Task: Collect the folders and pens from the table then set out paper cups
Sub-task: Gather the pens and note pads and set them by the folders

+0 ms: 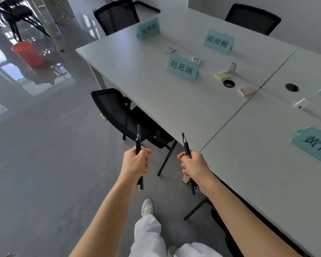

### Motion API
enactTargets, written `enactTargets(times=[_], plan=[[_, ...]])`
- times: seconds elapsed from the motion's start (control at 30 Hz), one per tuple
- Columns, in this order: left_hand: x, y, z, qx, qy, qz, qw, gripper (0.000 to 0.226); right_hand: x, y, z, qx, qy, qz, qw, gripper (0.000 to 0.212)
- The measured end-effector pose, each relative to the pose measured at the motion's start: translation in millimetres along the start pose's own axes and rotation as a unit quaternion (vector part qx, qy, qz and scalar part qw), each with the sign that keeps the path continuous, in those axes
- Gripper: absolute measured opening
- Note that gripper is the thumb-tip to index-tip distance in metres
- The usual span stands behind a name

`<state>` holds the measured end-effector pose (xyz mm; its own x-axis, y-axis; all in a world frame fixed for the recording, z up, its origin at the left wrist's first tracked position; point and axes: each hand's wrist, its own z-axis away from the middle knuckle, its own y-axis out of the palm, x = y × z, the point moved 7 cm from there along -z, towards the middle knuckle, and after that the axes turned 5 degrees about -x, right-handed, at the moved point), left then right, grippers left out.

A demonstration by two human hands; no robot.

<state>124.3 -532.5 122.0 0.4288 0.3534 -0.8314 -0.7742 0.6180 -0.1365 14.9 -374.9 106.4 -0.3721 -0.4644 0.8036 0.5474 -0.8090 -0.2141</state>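
A long white table (pixel 156 93) on grey floor is lined by teal paper name cards (pixel 182 67) and black mesh chairs (pixel 119 115). Black pens (pixel 138 145) are gripped in the left hand (pixel 135 164); more black pens (pixel 187 147) are clasped by the right hand (pixel 195 166).

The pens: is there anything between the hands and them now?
No. The left hand already grips one bundle of pens and the right hand grips another, both held over the floor beside the table.

Bright, even daylight; wide-angle warp.
Light enters upper left, blown out at the glass wall (pixel 26 52), which carries reflections. Table (pixel 156 86) evenly lit, shadows soft. Straight edges bow toward frame borders. Overall softness; far name cards (pixel 148 29) slightly blurred.
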Motion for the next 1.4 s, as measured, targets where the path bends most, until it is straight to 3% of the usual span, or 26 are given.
enactTargets(times=[0.27,0.7,0.9,1.0,1.17,1.33,1.4], plan=[[-81,23,-109,0.055,0.030,-0.060,0.996,0.024,71,13,-81,-0.076,0.009,-0.028,0.997,0.018],[-165,148,-222,0.170,0.039,-0.165,0.971,0.018,112,-51,-183,-0.187,0.055,-0.114,0.974,0.021],[-199,236,-271,0.173,0.044,-0.207,0.962,0.014,130,-112,-254,-0.216,0.082,-0.147,0.962,0.021],[-217,291,-295,0.179,0.053,-0.241,0.952,0.009,137,-150,-295,-0.233,0.096,-0.165,0.954,0.011],[-241,385,-333,0.178,0.098,-0.322,0.925,0.015,134,-221,-369,-0.289,0.138,-0.171,0.932,0.010],[-246,467,-374,0.180,0.130,-0.406,0.887,0.015,113,-288,-432,-0.333,0.201,-0.079,0.918,0.012],[-241,489,-388,0.176,0.145,-0.442,0.868,0.014,100,-308,-448,-0.350,0.232,-0.026,0.907,0.033]])
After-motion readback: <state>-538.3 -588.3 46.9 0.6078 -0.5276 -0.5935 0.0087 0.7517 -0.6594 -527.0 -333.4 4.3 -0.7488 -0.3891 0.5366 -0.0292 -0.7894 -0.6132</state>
